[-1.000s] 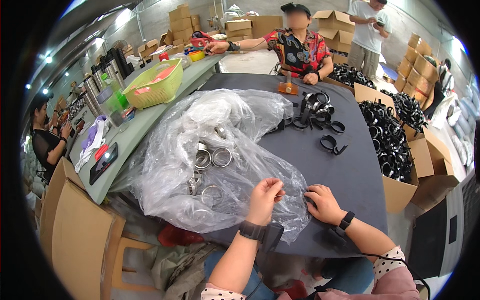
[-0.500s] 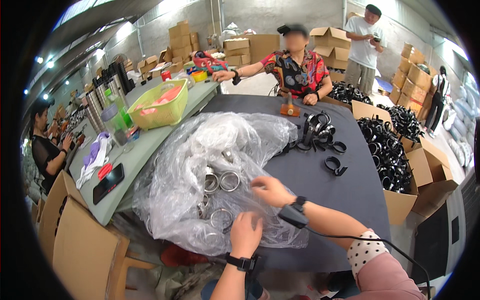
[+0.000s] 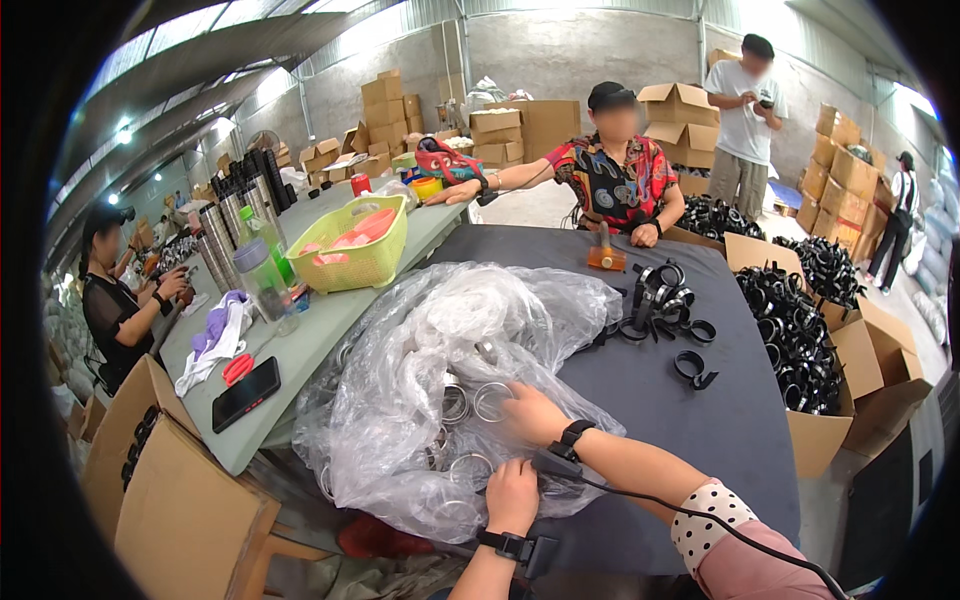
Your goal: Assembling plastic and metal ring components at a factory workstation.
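A large clear plastic bag (image 3: 400,340) lies spread over the near table, with several shiny metal rings in its opening. My right hand (image 3: 535,414) reaches in from the right, its fingers at the edge of one metal ring (image 3: 476,402). Those fingers are blurred, and whether they grip the ring does not show. Closer to me, my left hand (image 3: 512,496) is closed, its fingers bent down on the bag's near edge beside a lower ring (image 3: 471,456). Black straps circle both wrists, and a cable runs along my right forearm.
Black ring clamps (image 3: 660,300) lie on the dark tabletop (image 3: 640,400), near an orange-brown block (image 3: 606,259). Cartons of black clamps (image 3: 790,350) stand at right. A green bench (image 3: 300,375) bears a basket (image 3: 350,245), bottles and a phone (image 3: 246,394). A co-worker (image 3: 620,170) sits opposite.
My right hand has moved left to the metal ring. My left hand has lowered its fingers onto the bag. The whole view has shifted, so things appear lower and farther right.
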Action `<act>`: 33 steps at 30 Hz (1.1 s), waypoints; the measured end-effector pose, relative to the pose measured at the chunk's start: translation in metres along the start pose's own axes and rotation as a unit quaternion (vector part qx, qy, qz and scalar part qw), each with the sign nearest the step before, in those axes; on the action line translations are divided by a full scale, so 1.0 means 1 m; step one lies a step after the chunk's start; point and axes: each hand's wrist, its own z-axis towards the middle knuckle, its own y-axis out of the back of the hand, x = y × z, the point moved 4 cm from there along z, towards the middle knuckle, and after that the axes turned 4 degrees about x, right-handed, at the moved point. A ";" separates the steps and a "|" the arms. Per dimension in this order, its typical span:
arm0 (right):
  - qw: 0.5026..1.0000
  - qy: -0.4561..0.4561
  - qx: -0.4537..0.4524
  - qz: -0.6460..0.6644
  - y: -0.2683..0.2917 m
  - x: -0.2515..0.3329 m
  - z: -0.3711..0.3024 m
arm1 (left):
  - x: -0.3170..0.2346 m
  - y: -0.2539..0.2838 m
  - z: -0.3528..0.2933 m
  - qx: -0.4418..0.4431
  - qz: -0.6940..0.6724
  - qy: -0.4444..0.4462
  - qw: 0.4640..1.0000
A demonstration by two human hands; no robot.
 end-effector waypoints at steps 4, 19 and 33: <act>0.996 0.060 -0.040 0.052 0.032 0.006 -0.031 | 0.000 0.002 -0.002 -0.001 0.028 -0.011 1.000; 0.999 -0.001 -0.044 0.026 0.081 -0.011 -0.203 | -0.102 0.010 0.020 0.009 -0.388 0.074 0.919; 0.989 -0.023 -0.095 0.112 0.138 0.016 -0.245 | -0.125 -0.008 0.023 0.147 -0.644 0.107 0.743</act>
